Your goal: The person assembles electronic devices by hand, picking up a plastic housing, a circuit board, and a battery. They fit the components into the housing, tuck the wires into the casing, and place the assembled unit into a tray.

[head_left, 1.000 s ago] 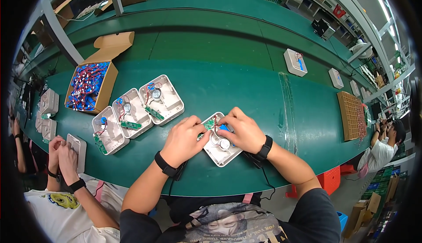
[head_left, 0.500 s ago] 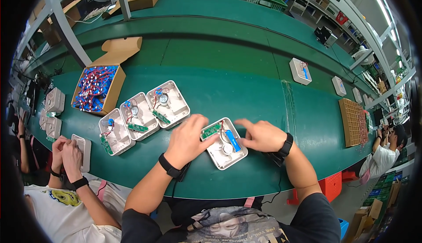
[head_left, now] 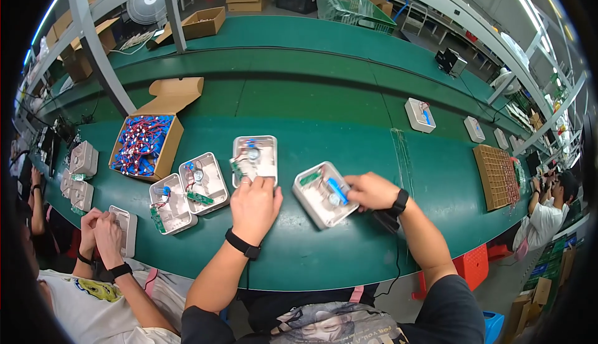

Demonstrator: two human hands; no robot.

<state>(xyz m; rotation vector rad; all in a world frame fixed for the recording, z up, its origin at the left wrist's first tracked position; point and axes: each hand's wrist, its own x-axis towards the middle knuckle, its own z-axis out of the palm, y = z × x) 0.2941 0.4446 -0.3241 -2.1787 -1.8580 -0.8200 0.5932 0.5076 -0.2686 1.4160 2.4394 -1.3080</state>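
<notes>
My left hand (head_left: 255,206) has its fingers hooked over the near wall of a white plastic housing (head_left: 272,164). Inside that housing are a round metal part, red wires and a green circuit board (head_left: 238,168), partly covered by my fingers. My right hand (head_left: 376,193) grips the right wall of another white housing (head_left: 314,209), which looks slightly tilted. This one holds a blue cylindrical battery (head_left: 337,191), a green board (head_left: 311,178) and a round part. Two more open housings (head_left: 213,202) with boards and wires stand touching each other left of my left hand.
An open cardboard box (head_left: 163,157) full of blue batteries with red wires stands at the left. A co-worker's hands (head_left: 103,235) work at a white housing (head_left: 129,232). Farther right are a housing with a battery (head_left: 411,117) and a brown divided tray (head_left: 489,179).
My left hand has left the battery housing and grasped the rightmost of three housings, which now stands apart and turned straighter. My right hand has closed on the battery housing, which has shifted slightly right.
</notes>
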